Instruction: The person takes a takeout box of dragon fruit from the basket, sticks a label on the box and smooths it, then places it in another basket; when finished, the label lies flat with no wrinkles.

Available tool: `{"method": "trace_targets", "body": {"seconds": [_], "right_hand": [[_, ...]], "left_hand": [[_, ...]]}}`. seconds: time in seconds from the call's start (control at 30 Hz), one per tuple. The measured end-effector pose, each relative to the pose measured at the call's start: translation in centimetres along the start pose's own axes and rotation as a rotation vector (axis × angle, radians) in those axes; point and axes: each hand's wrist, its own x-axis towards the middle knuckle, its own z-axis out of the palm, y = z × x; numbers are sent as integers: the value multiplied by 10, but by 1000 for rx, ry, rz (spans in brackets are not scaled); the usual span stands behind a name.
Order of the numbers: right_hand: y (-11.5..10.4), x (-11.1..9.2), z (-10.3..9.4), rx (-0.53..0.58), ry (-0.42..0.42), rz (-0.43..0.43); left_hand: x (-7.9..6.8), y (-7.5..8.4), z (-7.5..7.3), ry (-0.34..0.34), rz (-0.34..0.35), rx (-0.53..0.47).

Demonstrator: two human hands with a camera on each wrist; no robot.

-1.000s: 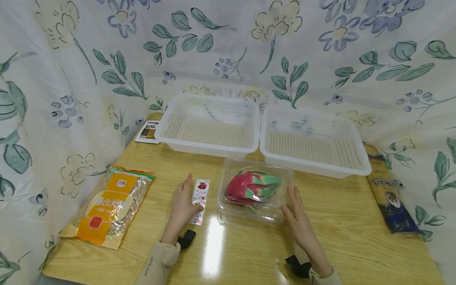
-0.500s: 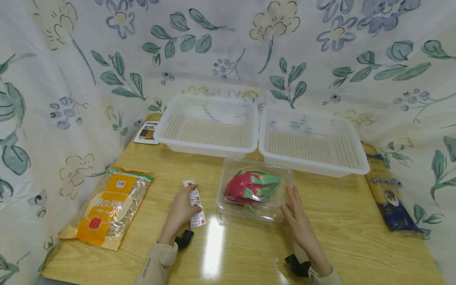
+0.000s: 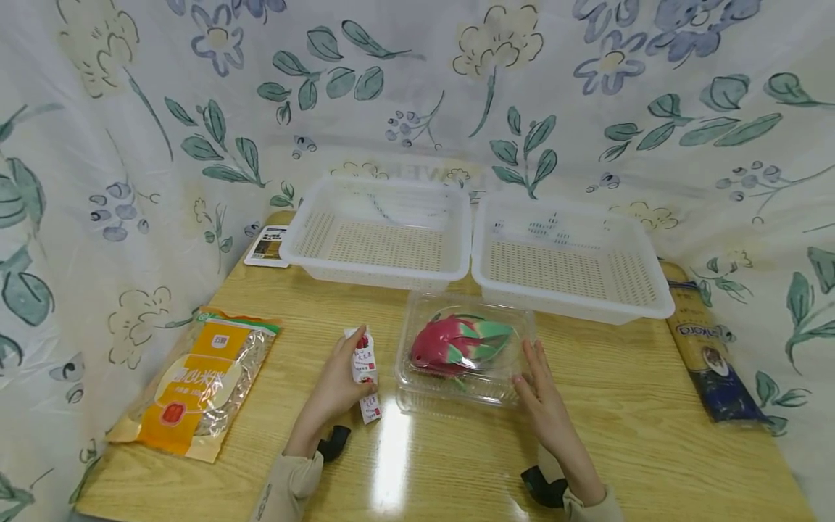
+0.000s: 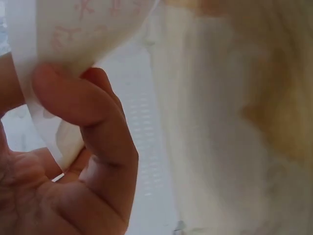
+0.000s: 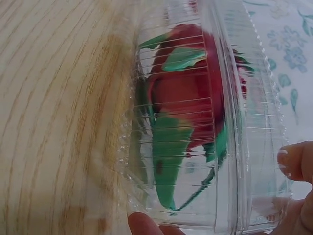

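Note:
In the head view my left hand [image 3: 338,382] pinches a strip of white labels [image 3: 364,362] printed with red fruit pictures and red characters. A curled finger [image 4: 105,117] lies against the white paper [image 4: 73,29] in the left wrist view. Just right of the strip, a clear plastic clamshell box [image 3: 409,373] stands closed over a pink dragon fruit [image 3: 443,344] with green tips. My right hand [image 3: 543,395] rests at the box's right side with fingers fairly straight. In the right wrist view, the dragon fruit [image 5: 183,88] shows through the ribbed wall, fingertips [image 5: 143,224] at its near end.
Two white perforated baskets [image 3: 385,274] [image 3: 561,306] stand side by side behind the box. An orange bag of grain [image 3: 196,384] lies at left, and a blue and gold packet [image 3: 714,355] lies at right. A white pouch [image 3: 266,246] sits at the back left of the wooden table [image 3: 443,471].
My left hand has closed on the label strip, which has shifted and now looks bent in the fingers. My right hand stays at the box.

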Motion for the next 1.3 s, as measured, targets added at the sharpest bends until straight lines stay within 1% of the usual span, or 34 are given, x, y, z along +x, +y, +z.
{"method": "trace_targets", "body": {"seconds": [0.13, 0.27, 0.43, 0.53, 0.6, 0.67, 0.77, 0.83, 0.93, 0.97, 1.07, 1.17, 1.23, 1.3], "right_hand": [[1, 0, 1, 22, 8, 1], [0, 0, 0, 31, 19, 19], [-9, -1, -5, -24, 35, 89], [-17, -1, -6, -63, 63, 98], [-23, 0, -4, -84, 96, 77], [-31, 1, -2, -87, 130, 36], [-43, 0, 3, -78, 158, -7], [-50, -1, 5, -65, 174, -14], [-61, -5, 8, -44, 205, -10], [-64, -6, 9, -33, 220, -21], [-72, -8, 13, 24, 258, -91], [-76, -8, 19, 109, 283, -168], [-78, -7, 24, 158, 299, -200], [-78, -6, 28, 199, 310, -214]], "left_hand": [[-7, 10, -6, -30, 18, -62], [-19, 26, -12, -48, 55, -109], [-31, 47, -12, -67, 125, -210], [-37, 60, -9, -111, 167, -279], [-40, 67, -6, -145, 194, -308], [-43, 73, -2, -175, 219, -326], [-45, 80, 4, -203, 249, -337], [-46, 84, 8, -212, 265, -333], [-46, 90, 16, -216, 299, -309], [-47, 92, 18, -211, 314, -294], [-47, 98, 24, -214, 357, -269], [-48, 104, 31, -213, 393, -245], [-48, 107, 34, -221, 416, -239], [-48, 109, 38, -232, 438, -243]]}}
